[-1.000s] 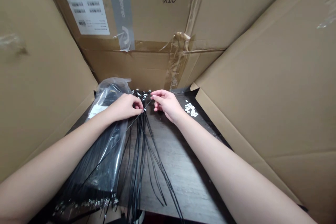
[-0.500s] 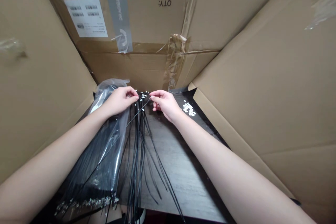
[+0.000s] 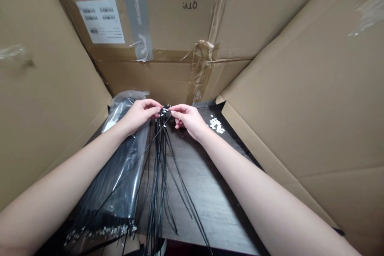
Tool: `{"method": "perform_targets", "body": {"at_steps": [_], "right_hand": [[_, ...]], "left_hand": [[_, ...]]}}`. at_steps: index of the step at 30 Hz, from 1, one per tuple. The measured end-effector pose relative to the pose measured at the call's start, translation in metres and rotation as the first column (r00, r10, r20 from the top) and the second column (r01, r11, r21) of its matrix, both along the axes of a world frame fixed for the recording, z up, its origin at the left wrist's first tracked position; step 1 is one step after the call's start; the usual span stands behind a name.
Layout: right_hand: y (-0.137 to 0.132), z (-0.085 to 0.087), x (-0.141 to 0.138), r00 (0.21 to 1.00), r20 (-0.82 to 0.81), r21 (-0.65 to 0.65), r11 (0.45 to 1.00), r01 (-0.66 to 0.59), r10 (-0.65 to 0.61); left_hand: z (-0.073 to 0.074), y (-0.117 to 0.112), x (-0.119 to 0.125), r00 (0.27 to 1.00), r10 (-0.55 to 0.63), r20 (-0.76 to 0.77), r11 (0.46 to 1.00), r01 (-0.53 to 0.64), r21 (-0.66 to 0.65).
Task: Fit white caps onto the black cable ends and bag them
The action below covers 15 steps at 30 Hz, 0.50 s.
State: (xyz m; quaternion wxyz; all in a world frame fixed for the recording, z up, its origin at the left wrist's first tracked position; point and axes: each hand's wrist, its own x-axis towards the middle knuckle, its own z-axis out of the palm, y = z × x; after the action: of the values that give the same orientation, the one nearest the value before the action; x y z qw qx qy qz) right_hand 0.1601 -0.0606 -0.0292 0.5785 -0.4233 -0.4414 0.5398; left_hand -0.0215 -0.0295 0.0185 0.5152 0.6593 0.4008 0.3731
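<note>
Over table [image 3: 207, 208], cord [image 3: 157, 134]: likely light, springy; pinch near end.
Right hand [image 3: 190, 122]: pinching cord.
Left hand [image 3: 139, 115]: unclear whether gripping.

Cables [image 3: 158, 156] lie right of the bag [image 3: 123, 168] (both on the table [image 3: 207, 196]).

Only a slim gap parts my left hand [image 3: 144, 114] from my right hand [image 3: 187, 118], and small white cable ends [image 3: 164, 111] crowd it. A single thin black strand [image 3: 157, 133], pinched in my right fingers, slants across the loose bundle of thin black cables [image 3: 158, 176], barring a straight pass toward me. Under my left forearm [image 3: 81, 164], a long clear plastic bag packed with black cables [image 3: 136, 164] blocks low travel. The widest passage runs over the dark wood-grain tabletop [image 3: 207, 204], between bundle and right forearm [image 3: 252, 180]. Tall brown cardboard walls [image 3: 324, 100] stand ahead and on both sides.
</note>
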Motion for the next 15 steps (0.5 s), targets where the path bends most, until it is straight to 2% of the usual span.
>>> {"method": "perform_targets", "body": {"at_steps": [3, 8, 15], "right_hand": [[-0.001, 0.001, 0.002, 0.998, -0.011, 0.006, 0.999, -0.054, 0.054], [-0.003, 0.003, 0.002, 0.995, 0.011, 0.018, 0.995, -0.101, 0.101], [-0.005, 0.004, -0.001, 0.995, 0.077, 0.036, 0.997, -0.069, 0.066]], "left_hand": [[-0.003, -0.005, 0.004, 0.999, -0.001, 0.052, 0.996, 0.005, -0.091], [-0.009, -0.01, 0.01, 0.998, 0.014, 0.062, 0.988, -0.004, -0.153], [-0.012, -0.01, 0.012, 0.996, 0.034, 0.078, 0.99, -0.022, -0.142]]}}
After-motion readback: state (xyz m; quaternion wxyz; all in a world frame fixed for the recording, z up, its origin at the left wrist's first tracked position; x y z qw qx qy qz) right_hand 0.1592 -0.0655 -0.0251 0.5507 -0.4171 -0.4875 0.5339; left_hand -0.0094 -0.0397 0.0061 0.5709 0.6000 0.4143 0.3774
